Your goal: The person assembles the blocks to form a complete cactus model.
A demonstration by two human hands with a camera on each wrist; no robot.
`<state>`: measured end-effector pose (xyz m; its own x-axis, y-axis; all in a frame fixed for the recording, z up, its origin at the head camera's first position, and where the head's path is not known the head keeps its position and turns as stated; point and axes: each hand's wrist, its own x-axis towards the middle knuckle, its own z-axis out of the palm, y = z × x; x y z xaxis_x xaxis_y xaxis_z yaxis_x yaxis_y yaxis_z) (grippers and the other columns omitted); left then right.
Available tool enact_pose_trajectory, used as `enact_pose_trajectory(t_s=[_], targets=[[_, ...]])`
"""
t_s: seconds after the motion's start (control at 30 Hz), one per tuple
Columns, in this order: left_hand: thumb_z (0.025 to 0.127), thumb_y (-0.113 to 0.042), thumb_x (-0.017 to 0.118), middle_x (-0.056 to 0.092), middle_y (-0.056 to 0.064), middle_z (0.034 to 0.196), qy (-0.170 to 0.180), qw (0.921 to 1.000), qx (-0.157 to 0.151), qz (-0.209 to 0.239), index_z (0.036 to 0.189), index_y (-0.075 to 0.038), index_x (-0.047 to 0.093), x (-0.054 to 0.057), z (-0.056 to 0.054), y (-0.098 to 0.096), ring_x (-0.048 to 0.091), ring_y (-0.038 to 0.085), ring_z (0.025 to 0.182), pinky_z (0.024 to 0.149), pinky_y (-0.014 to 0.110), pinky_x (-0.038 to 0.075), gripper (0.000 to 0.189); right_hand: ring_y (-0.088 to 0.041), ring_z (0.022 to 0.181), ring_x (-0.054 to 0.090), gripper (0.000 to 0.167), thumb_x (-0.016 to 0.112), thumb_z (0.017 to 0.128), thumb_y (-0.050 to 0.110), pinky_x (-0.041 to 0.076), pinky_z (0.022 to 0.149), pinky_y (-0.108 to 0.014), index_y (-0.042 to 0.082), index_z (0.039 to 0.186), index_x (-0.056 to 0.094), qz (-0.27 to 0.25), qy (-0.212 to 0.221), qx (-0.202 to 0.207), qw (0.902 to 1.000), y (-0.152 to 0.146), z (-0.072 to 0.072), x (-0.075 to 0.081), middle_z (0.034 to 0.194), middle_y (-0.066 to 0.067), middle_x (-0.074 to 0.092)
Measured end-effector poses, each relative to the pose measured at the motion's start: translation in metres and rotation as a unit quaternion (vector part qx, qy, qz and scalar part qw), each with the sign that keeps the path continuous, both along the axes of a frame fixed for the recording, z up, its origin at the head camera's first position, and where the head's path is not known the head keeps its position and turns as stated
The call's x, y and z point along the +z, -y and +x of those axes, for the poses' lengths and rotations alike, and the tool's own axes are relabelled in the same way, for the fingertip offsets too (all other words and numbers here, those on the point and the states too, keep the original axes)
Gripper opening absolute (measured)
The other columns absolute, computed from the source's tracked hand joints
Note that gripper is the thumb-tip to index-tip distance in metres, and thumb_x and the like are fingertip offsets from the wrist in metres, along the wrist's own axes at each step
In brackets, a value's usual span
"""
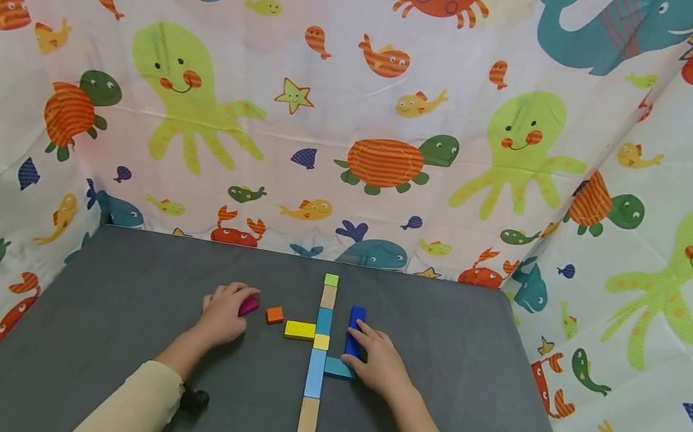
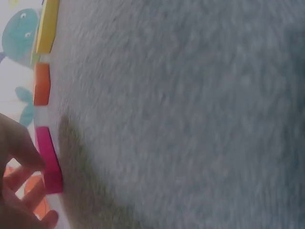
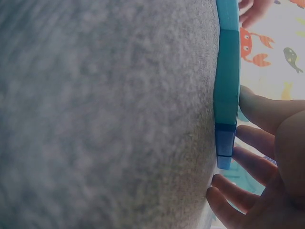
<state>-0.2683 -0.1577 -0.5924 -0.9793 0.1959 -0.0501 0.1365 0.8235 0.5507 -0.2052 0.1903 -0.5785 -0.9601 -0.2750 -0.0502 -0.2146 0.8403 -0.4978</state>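
Observation:
Near the middle of the table, my left hand (image 1: 224, 314) pinches a magenta block (image 1: 249, 305) between thumb and index finger; in the left wrist view the other fingers (image 2: 33, 194) curl loosely below it. My right hand (image 1: 383, 366) rests its spread fingers against a long dark blue block (image 1: 358, 317). Its thumb (image 3: 252, 102) lies by the teal block (image 1: 339, 368), close to the blue block's near end. Between the hands runs a straight row of blocks with a light blue block (image 1: 315, 373) and a plain wooden block (image 1: 307, 429). The teal block adjoins the row's right side.
A yellow block (image 1: 300, 330) adjoins the row's left side, and a small orange block (image 1: 275, 315) lies between it and the magenta one. A green block (image 1: 332, 280) tops the row. The grey table (image 1: 114, 330) ends at a printed curtain (image 1: 296, 185).

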Motion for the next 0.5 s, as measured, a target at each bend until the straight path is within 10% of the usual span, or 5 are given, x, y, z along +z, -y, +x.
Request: enact_pose_trajectory(t_s=[0.5], targets=[[0.081, 0.013, 0.069, 0.054, 0.022, 0.147, 0.055, 0.9959, -0.071, -0.009, 0.146, -0.002, 0.061, 0.012, -0.004, 0.02, 0.055, 0.04, 0.124, 0.095, 0.051, 0.049, 0.067, -0.043, 0.148, 0.044, 0.061, 0.075, 0.1, 0.035, 0.041, 0.115, -0.064, 0.011, 0.153, 0.058, 0.001, 0.006, 0.001, 1.0, 0.0, 0.0, 0.002, 0.166, -0.011, 0.045]])
